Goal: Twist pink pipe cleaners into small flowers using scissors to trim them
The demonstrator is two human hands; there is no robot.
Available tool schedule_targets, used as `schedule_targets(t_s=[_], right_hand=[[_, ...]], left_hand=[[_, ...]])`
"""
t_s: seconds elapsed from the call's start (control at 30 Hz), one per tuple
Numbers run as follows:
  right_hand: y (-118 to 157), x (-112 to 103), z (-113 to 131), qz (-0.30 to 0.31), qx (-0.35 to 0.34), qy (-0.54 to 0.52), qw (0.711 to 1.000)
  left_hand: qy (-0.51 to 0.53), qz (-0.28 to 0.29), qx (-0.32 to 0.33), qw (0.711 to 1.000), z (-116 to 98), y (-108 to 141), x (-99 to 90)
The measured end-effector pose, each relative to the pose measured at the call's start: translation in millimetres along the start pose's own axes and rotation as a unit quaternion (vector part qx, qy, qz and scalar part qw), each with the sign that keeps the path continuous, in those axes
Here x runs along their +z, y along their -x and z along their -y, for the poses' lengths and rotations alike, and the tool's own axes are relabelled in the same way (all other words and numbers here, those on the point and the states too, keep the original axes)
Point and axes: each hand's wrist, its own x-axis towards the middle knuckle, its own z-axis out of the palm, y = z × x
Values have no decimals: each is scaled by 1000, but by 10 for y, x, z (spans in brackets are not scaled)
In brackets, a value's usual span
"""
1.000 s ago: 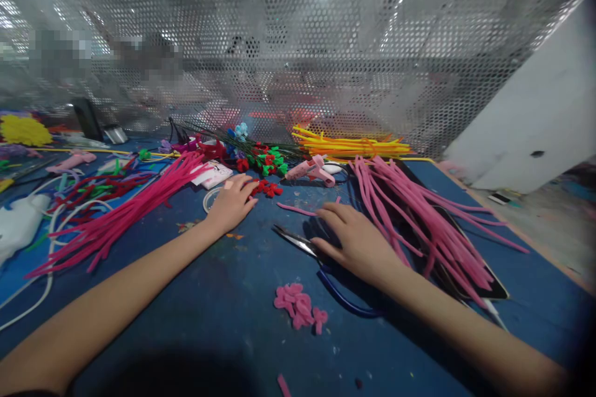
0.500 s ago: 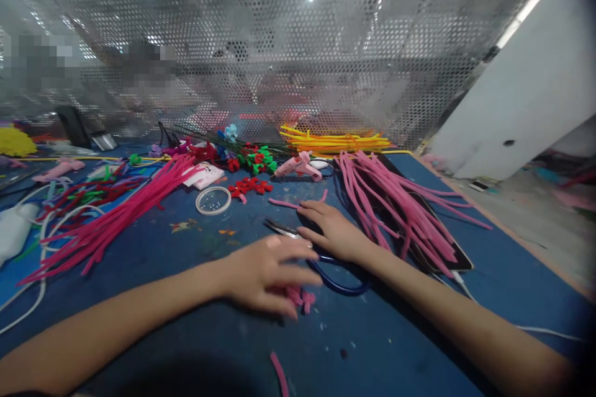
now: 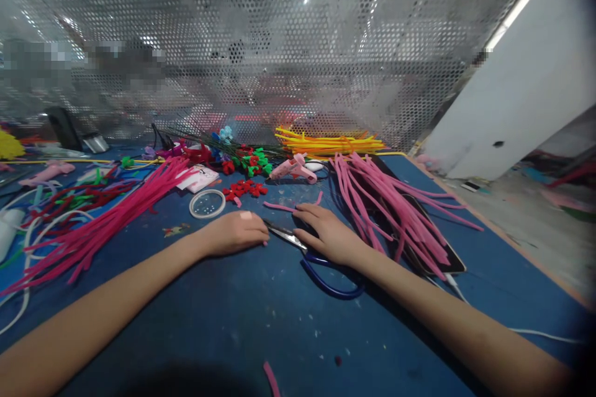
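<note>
My left hand (image 3: 235, 232) rests on the blue table left of the scissors, its fingers curled together over something mostly hidden; a bit of pink shows at the fingertips. Palm down, my right hand (image 3: 326, 232) lies with fingers apart over the dark blue handles of the scissors (image 3: 333, 288), whose blades point up and left. A short pink stem (image 3: 279, 206) lies just beyond my right fingertips. Near the table's front edge is another pink piece (image 3: 270, 378). Small red flower pieces (image 3: 244, 189) sit past my left hand, beside a round white-rimmed dish (image 3: 207, 204).
Bright pink stems (image 3: 125, 208) spread at the left among white cables. Lighter pink stems (image 3: 395, 205) lie over a dark tablet (image 3: 459, 260) at the right. Behind are a pink glue gun (image 3: 295, 169), yellow stems (image 3: 326, 144) and a perforated metal screen (image 3: 279, 43).
My left hand has moved away from me and to the left, and its fingers have closed. The small pink pieces that were under it no longer show there. My right hand has barely moved.
</note>
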Motion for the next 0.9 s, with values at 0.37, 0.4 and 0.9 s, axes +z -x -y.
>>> schedule_targets(t_s=[0.37,0.4,0.9], right_hand=[[-1,-1,5,2,-3,-3,1000],[1,1,4,2,-1,-3,1000],[-45,-50,-113,-85,31,-52,995]], left_hand=[[-106,-107,-203,968,57,90,117],[-77,-95,-196,973,-38,34,137],[104,31,-118,987,-260,-144,86]])
